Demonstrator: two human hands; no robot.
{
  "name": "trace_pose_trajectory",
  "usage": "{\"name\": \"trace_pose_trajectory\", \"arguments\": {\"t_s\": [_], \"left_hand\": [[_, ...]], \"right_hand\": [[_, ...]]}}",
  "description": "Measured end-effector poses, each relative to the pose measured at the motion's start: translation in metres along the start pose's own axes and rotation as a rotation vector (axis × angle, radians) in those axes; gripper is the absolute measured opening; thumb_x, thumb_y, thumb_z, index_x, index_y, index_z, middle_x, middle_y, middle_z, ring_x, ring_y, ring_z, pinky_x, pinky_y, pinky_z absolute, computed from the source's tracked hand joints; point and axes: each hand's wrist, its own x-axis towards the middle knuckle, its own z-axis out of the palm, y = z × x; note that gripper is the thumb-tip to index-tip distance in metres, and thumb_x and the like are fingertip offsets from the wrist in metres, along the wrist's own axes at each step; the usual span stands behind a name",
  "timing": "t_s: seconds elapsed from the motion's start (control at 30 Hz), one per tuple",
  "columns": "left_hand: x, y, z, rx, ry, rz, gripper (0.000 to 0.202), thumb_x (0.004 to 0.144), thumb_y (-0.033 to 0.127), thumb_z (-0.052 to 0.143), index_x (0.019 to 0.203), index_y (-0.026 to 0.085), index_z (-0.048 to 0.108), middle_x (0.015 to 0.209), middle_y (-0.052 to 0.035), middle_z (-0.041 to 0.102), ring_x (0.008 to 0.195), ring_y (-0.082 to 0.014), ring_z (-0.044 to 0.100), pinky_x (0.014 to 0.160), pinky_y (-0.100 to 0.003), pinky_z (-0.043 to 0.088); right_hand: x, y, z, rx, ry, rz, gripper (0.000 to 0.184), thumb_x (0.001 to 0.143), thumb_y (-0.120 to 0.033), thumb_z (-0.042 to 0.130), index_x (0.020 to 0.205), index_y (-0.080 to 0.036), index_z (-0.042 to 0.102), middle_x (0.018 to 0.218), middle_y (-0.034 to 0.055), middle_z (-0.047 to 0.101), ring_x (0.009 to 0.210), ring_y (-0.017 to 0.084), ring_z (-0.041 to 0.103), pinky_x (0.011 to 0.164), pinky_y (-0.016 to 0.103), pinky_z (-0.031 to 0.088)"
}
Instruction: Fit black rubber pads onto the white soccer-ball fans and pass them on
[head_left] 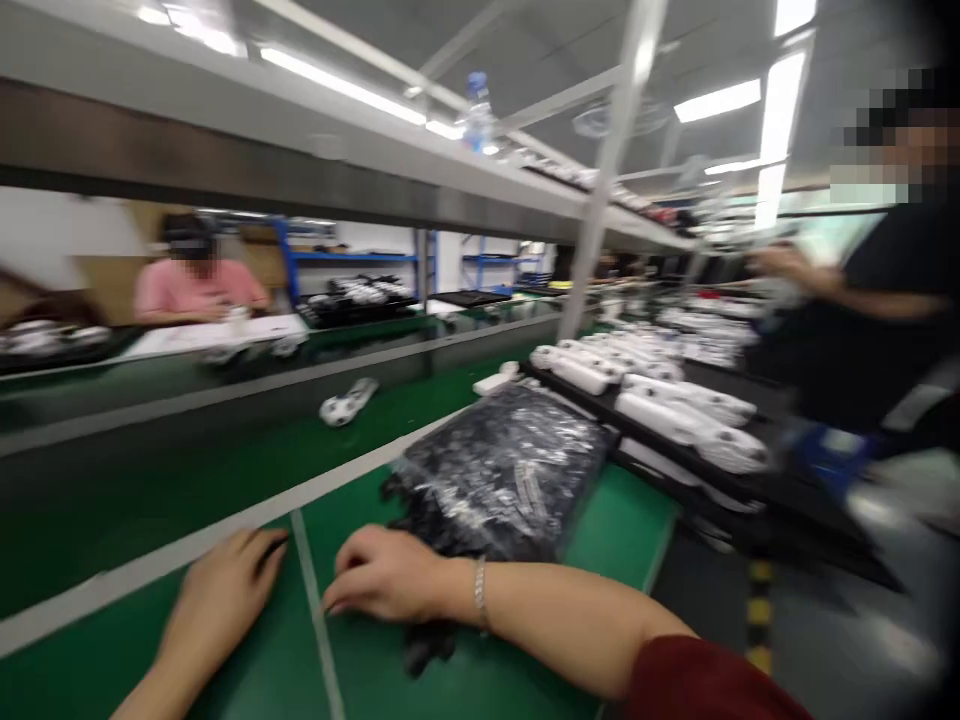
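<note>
Low over the green work surface (255,670), my left hand (217,595) is curled, with a small black part (274,546) showing at its thumb and fingers. My right hand (386,578), a bracelet at its wrist, faces it with fingers pinched together; a tiny dark spot shows at the fingertips, too blurred to name. Beyond my right wrist lies a clear plastic bag (510,470) full of black parts. Loose black parts (429,645) spill beside the bag and under my right forearm.
A white device (349,402) lies on the green belt ahead. Black trays of white housings (660,410) stand at right. A metal post (611,170) holds the overhead shelf with a water bottle (478,115). One person (199,285) sits opposite; another (885,300) stands right.
</note>
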Motion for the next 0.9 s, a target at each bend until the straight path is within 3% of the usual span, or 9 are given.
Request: {"name": "trace_pose_trajectory", "arguments": {"t_s": [0.1,0.27,0.9], "left_hand": [[-0.009,0.010,-0.017,-0.020,-0.061,-0.019,0.023,0.084,0.019,0.045,0.092,0.017,0.066,0.088,-0.0084,0.065,0.088,-0.0243,0.059,0.079,-0.037,0.045],[-0.006,0.013,-0.014,0.024,-0.088,-0.141,0.020,0.083,0.027,0.050,0.098,0.026,0.064,0.098,-0.0014,0.063,0.097,-0.0186,0.054,0.086,-0.031,0.040],[-0.014,0.011,-0.004,-0.042,-0.075,-0.145,0.022,0.084,0.029,0.046,0.099,0.024,0.062,0.096,-0.0031,0.059,0.096,-0.0217,0.052,0.086,-0.037,0.040]], "right_hand": [[-0.008,-0.005,0.003,0.135,0.123,0.004,0.020,0.087,-0.029,0.047,0.088,-0.021,0.065,0.087,0.0048,0.061,0.082,0.013,0.054,0.073,0.022,0.046],[-0.011,0.000,0.006,0.262,0.093,0.001,0.018,0.089,-0.022,0.044,0.094,-0.021,0.060,0.088,0.0048,0.061,0.082,0.013,0.058,0.074,0.025,0.049],[-0.013,0.007,0.011,0.156,0.153,-0.050,0.021,0.087,-0.036,0.046,0.088,-0.023,0.062,0.086,0.0026,0.067,0.078,0.015,0.065,0.071,0.024,0.054]]}}
